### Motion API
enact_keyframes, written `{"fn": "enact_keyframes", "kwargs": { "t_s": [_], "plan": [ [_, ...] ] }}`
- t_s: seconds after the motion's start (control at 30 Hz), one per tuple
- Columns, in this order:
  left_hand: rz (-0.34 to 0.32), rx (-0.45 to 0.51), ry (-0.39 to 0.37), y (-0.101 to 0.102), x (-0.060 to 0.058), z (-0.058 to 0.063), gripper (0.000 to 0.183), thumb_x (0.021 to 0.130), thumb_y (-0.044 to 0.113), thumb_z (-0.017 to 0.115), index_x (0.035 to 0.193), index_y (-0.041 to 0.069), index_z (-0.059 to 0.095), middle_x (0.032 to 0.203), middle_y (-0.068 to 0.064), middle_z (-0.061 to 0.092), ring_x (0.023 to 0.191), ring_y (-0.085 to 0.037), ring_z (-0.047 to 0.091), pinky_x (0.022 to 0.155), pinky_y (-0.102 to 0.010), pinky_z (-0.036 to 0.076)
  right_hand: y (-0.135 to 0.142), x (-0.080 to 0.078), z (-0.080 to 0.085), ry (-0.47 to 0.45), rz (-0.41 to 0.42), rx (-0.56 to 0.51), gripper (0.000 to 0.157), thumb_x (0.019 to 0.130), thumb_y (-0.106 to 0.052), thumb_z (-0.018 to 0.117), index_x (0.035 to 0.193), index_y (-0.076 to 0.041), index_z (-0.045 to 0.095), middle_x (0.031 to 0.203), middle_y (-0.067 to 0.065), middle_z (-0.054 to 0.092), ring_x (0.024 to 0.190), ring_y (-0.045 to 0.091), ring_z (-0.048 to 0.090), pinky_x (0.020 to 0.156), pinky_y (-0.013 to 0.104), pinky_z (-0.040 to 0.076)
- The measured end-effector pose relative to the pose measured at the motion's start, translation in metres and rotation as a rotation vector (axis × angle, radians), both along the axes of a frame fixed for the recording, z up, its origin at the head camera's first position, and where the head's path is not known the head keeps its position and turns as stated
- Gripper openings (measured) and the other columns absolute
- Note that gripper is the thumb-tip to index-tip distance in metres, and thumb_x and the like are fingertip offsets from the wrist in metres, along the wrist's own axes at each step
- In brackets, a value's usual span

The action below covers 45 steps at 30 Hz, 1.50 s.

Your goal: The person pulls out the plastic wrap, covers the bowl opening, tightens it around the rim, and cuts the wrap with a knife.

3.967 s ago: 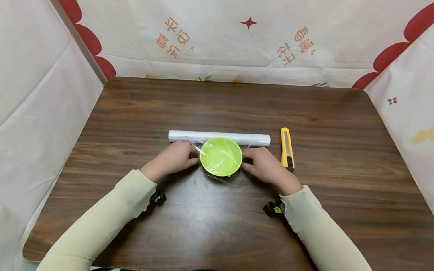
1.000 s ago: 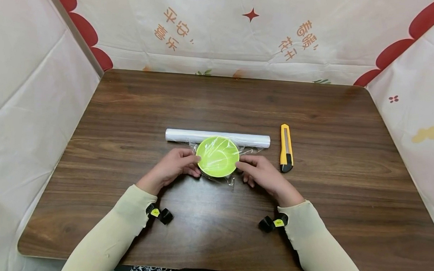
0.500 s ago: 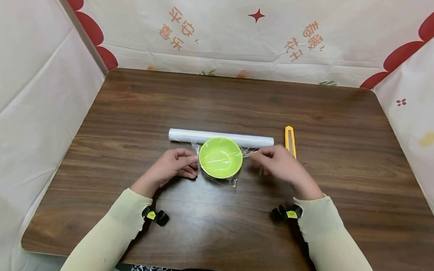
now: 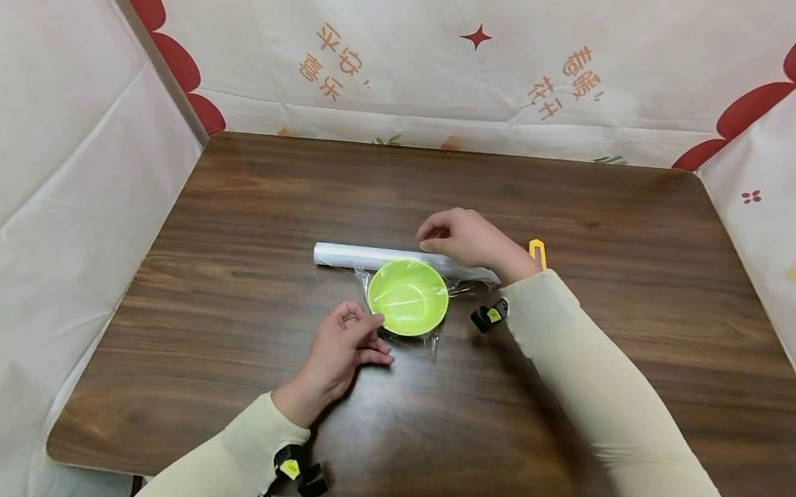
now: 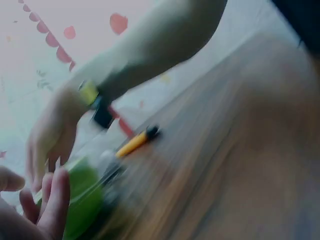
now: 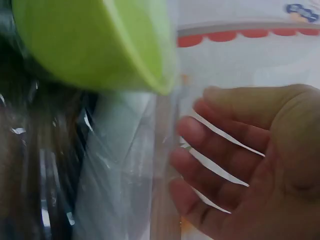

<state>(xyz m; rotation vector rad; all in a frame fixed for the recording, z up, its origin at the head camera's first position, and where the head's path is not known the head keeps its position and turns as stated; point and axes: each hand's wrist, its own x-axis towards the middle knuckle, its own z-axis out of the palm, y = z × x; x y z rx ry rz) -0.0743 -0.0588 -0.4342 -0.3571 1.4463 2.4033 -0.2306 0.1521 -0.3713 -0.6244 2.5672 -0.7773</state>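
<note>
A green bowl [image 4: 408, 298] stands mid-table, its top covered with clear plastic wrap [image 4: 432, 343] that hangs loose past the rim. My left hand [image 4: 345, 349] is at the bowl's near left side; its thumb tip meets the rim and the other fingers lie spread below. Behind the bowl lies a white roll of plastic wrap [image 4: 351, 256], partly covered by my right hand [image 4: 467, 240]. That right hand hovers over the roll, fingers bent loosely with nothing between them. In the right wrist view its fingers [image 6: 220, 145] stand apart from the bowl [image 6: 95, 45].
A yellow utility knife [image 4: 537, 251] lies right of the roll, mostly hidden behind my right forearm; the left wrist view shows more of the knife [image 5: 132, 145]. A printed white cloth [image 4: 411, 73] borders the back and sides of the brown wooden table [image 4: 242, 199].
My right hand has left the bowl's right side and moved up and left, over the roll. My left hand has shifted toward the bowl's near edge. The bowl stays in place.
</note>
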Motion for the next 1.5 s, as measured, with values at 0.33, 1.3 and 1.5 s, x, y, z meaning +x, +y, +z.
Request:
{"fn": "enact_keyframes", "kwargs": {
  "t_s": [0.33, 1.3, 1.5],
  "plan": [
    [0.116, 0.055, -0.011, 0.023, 0.005, -0.013, 0.022, 0.094, 0.002, 0.057, 0.085, 0.010, 0.038, 0.068, -0.004, 0.061, 0.063, -0.018, 0.068, 0.068, -0.037, 0.059, -0.022, -0.022, -0.008, -0.193, 0.143, 0.172, 0.037, 0.092, -0.033, 0.066, 0.123, -0.012, 0.065, 0.119, 0.005, 0.066, 0.109, 0.020, 0.061, 0.092, 0.040, 0.051],
    [-0.152, -0.319, 0.131, -0.025, -0.048, -0.009, 0.013, 0.089, -0.003, 0.052, 0.091, 0.003, 0.041, 0.066, -0.004, 0.053, 0.058, -0.019, 0.065, 0.061, -0.035, 0.059, 0.015, -0.025, -0.023, -0.267, 0.086, 0.114, 0.029, 0.094, -0.039, 0.062, 0.113, -0.018, 0.070, 0.092, 0.002, 0.067, 0.069, 0.017, 0.058, 0.062, 0.033, 0.054],
    [-0.280, -0.339, 0.138, -0.043, -0.069, -0.007, 0.014, 0.091, 0.002, 0.057, 0.098, 0.002, 0.045, 0.071, -0.003, 0.059, 0.064, -0.018, 0.065, 0.064, -0.038, 0.060, 0.026, -0.013, -0.025, -0.250, 0.006, 0.071, 0.029, 0.094, -0.040, 0.063, 0.110, -0.018, 0.072, 0.096, 0.004, 0.070, 0.077, 0.018, 0.062, 0.063, 0.033, 0.056]
  ]
}}
